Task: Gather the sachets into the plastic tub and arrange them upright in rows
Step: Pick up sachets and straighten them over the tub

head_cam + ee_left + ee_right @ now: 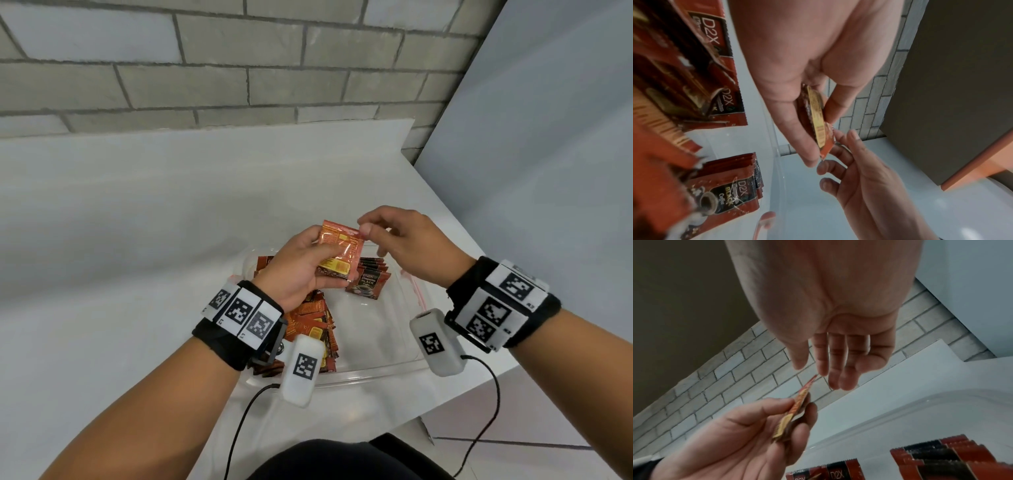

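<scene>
**Sachets being squared up over the tub**

Nearest, the clear plastic tub (370,373) is sitting at the worktop's near edge, loose coffee sachets (310,329) heaped along its left wall. Above it, the left hand (298,274) is pinching a small sachet stack (339,250), presumably for aligning; the right hand (404,240), fingers relaxed and empty, is reaching for its top corner. Beyond, an upright row (371,274) is leaning at the far wall.

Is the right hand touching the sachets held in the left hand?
Cannot tell. Head view: right hand thumb meets the sachets' top corner in the left hand; right wrist view leaves contact unclear.
</scene>
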`<state>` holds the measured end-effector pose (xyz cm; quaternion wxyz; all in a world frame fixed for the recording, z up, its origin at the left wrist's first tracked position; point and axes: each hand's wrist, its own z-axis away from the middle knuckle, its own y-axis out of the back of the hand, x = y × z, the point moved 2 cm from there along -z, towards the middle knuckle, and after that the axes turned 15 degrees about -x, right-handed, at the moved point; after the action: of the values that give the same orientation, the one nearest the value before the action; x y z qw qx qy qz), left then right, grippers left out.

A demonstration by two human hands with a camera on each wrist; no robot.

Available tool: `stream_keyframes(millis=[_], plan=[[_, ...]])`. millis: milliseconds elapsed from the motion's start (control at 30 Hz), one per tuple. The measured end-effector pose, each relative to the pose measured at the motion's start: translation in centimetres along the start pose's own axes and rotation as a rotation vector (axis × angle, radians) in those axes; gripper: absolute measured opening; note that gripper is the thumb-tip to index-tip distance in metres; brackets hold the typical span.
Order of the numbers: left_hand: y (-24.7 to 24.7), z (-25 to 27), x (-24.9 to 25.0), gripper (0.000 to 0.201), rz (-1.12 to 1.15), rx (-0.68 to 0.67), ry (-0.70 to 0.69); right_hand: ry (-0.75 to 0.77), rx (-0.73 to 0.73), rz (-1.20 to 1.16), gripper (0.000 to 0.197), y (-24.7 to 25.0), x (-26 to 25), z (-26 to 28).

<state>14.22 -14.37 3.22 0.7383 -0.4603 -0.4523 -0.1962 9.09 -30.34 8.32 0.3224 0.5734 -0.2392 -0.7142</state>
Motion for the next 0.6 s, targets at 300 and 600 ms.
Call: stream_keyframes(millis=[300, 600], plan=[[-0.4, -0.6, -0.3, 0.046, 0.122, 0.112, 0.084, 0.161, 0.283, -0.008, 0.008, -0.2, 0.6, 1.7], [-1.4, -1.0, 0.3, 0.057, -0.24, 0.173, -0.163, -0.023, 0.136, -0.185, 0.021, -2.1, 2.5, 3.0]])
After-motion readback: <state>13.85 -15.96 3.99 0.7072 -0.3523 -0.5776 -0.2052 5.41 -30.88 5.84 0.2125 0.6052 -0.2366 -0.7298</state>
